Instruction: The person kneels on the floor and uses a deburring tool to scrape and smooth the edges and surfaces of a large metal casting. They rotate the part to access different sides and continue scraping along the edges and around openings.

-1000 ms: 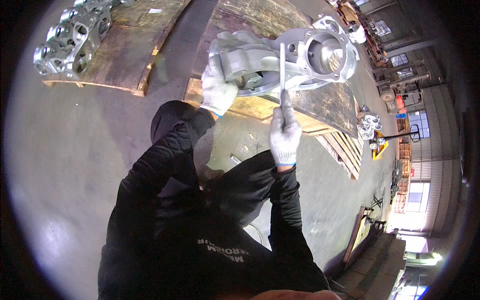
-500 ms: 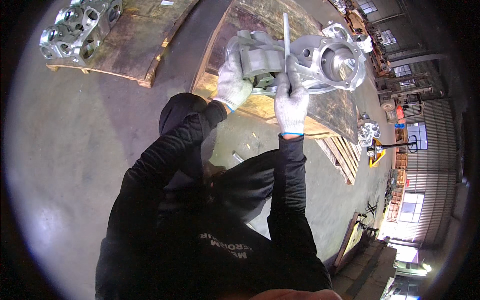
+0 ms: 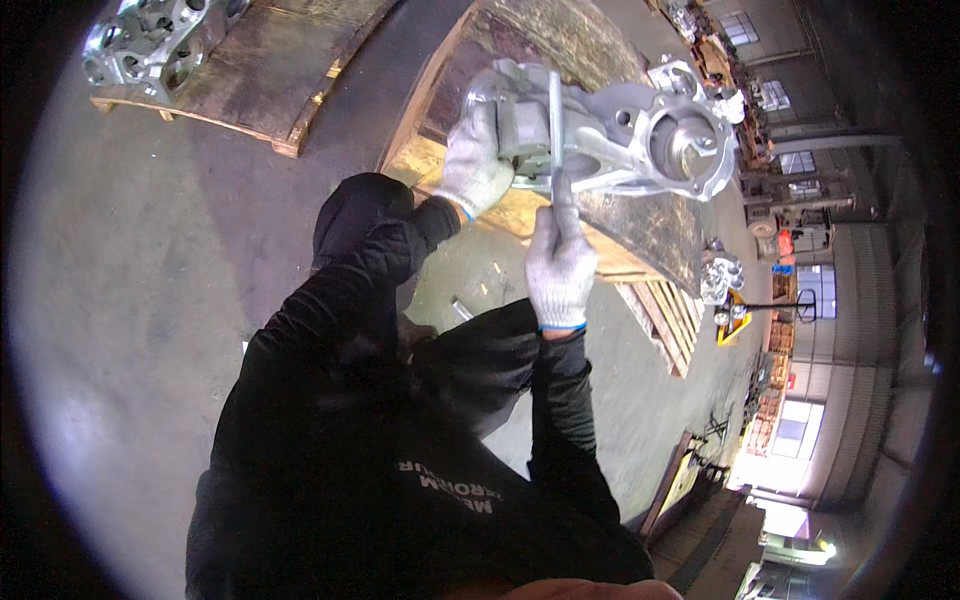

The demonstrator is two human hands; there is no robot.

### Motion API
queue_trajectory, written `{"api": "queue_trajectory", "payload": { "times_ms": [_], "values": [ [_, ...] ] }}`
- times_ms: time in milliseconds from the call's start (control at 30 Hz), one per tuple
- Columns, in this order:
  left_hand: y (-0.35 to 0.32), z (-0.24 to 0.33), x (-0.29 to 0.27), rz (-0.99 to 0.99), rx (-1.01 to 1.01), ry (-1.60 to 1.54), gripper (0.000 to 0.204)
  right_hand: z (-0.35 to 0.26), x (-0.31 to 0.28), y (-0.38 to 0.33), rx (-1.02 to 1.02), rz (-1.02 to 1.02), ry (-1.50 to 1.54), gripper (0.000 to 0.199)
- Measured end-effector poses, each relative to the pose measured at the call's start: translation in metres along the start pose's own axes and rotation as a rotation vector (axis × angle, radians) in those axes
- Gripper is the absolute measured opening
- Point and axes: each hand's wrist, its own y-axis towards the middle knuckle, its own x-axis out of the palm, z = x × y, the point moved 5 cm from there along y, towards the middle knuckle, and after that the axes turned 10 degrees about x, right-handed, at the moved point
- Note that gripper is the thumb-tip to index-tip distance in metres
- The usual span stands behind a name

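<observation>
The casting (image 3: 595,115) is in front of me, above the wooden crate (image 3: 640,225), its round bore (image 3: 672,145) to my right; I cannot tell whether it rests on the wood. My gloved left hand (image 3: 475,165) is curled about its left end, some fingertips hidden. My gloved right hand (image 3: 562,270) is closed round the lower end of a bar (image 3: 556,125), which stands upright across the casting's middle; whether they touch is unclear.

Beyond the crate's right corner is a slatted pallet (image 3: 660,325), then a yellow pallet jack (image 3: 733,328). Off to my left, more castings (image 3: 150,55) sit on another pallet (image 3: 265,60).

I'd judge that a slip of the bar could score the metal or knock my left fingers, and a weak hold at one end could let the casting roll.

Pale lettering (image 3: 455,485) shows upside down on my black top (image 3: 320,490); I see no label on the casting.
</observation>
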Motion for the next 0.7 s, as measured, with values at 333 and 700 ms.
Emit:
{"api": "queue_trajectory", "payload": {
  "times_ms": [333,700],
  "values": [
    [0.004,0.003,-0.004,0.009,-0.012,-0.015,0.088,-0.001,0.008,-0.006,0.310,-0.306,0.624,0.048],
    [0.015,-0.004,-0.005,-0.059,-0.047,0.049,0.082,-0.023,-0.004,-0.018,-0.309,0.148,-0.170,0.046]
  ]
}}
